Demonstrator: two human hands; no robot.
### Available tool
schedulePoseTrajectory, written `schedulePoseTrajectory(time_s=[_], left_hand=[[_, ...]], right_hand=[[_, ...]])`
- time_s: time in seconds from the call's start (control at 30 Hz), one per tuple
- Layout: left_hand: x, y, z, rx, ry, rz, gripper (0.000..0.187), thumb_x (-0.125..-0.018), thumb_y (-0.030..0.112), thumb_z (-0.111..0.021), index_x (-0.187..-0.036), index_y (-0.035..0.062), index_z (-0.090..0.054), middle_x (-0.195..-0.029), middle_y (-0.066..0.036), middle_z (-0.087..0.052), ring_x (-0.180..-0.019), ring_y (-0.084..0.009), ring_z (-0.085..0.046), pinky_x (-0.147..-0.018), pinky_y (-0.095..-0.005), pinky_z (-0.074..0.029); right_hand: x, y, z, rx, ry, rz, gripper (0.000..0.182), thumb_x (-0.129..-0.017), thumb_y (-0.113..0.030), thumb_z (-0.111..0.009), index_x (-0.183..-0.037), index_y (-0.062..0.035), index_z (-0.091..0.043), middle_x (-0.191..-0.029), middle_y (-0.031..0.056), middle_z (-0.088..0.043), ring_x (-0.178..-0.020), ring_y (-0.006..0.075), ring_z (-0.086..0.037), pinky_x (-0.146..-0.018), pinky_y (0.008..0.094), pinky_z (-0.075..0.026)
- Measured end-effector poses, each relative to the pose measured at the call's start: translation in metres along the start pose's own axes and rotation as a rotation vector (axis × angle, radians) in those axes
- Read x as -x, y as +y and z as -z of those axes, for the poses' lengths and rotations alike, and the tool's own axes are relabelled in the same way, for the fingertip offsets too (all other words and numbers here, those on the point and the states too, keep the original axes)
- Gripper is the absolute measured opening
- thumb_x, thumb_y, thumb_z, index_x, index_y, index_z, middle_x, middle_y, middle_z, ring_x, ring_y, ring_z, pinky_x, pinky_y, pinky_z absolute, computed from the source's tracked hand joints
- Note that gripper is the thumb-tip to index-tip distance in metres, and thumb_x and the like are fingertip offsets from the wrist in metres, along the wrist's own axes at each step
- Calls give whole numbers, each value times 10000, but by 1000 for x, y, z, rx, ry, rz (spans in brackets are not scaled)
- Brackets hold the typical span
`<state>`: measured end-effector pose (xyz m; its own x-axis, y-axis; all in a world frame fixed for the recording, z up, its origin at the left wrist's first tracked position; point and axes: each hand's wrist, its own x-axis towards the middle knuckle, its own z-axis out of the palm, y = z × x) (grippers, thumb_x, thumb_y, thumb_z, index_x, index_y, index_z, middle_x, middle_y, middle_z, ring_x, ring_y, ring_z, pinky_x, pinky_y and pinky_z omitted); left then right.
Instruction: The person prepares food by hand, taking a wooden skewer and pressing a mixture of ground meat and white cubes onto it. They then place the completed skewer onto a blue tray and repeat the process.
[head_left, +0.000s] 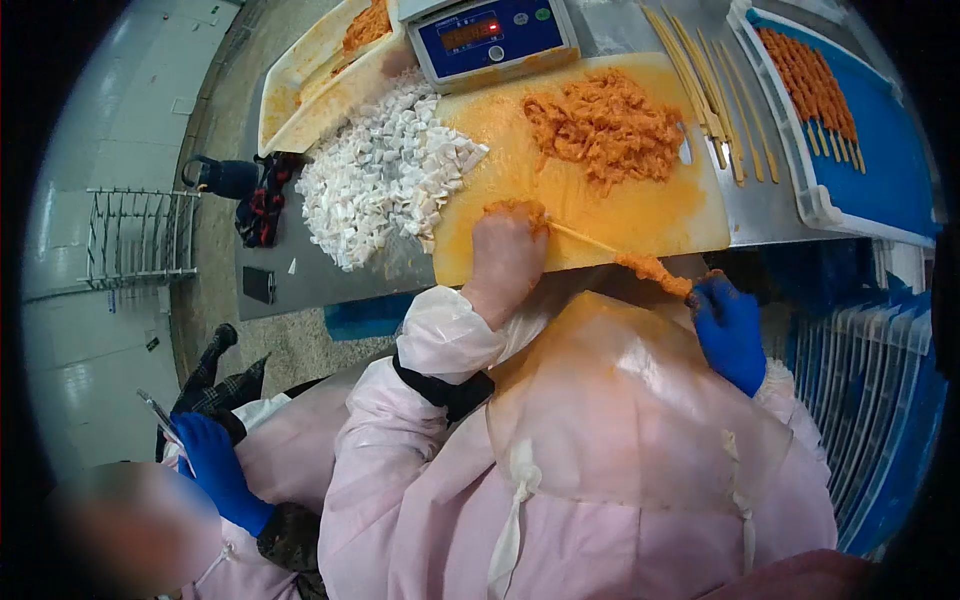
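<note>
A wooden skewer (590,238) slants across the front edge of the yellow-stained cutting board (590,235). Orange marinated meat (655,273) is threaded on its right part. My right hand (730,332), in a blue glove, is closed around the skewer's right end. At the other end my left hand (507,255), without a blue glove, closes on a clump of marinated meat (520,208) where the skewer's left end meets it. Its fingertips are partly hidden. Behind both hands a pile of the same shredded meat (610,125) lies on the board.
Left of the board is a heap of white chopped pieces (385,175). A digital scale (490,45) and a white tub (320,80) stand behind. Bare skewers (700,75) lie right, beside a blue-lined tray (880,130) of loaded skewers. Another person's gloved hand (215,465) is lower left.
</note>
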<state>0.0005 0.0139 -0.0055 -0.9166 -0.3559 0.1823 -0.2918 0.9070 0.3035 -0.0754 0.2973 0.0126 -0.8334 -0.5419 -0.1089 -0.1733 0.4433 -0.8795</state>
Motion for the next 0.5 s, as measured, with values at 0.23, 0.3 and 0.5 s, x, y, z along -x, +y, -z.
schedulePoseTrajectory(time_s=[0.23, 0.3, 0.5], left_hand=[[5, 1, -5, 50, 109, -34, 117, -768, 116, -661, -854, 38, -667, -793, -165, -642, -750, -370, -615, -658, -451, -494], [5, 3, -3, 64, 89, 6, 115, -766, 106, -658, -859, 39, -667, -810, -167, -646, -750, -370, -615, -664, -452, -494], [6, -3, 1, 130, 114, -63, 134, -754, 101, -657, -872, 39, -669, -816, -174, -647, -747, -370, -616, -661, -456, -494]], right_hand=[[-3, 14, -11, 102, -39, 76, 149, -879, -140, -589, -903, 3, -626, -784, 224, -628, -699, 374, -632, -602, 406, -472], [-3, 16, -19, 121, -32, 89, 151, -880, -135, -587, -909, 7, -626, -816, 228, -629, -740, 397, -620, -620, 409, -474], [-19, -1, -39, 92, -64, 186, 147, -901, -141, -559, -907, 2, -593, -809, 225, -615, -756, 417, -598, -615, 431, -468]])
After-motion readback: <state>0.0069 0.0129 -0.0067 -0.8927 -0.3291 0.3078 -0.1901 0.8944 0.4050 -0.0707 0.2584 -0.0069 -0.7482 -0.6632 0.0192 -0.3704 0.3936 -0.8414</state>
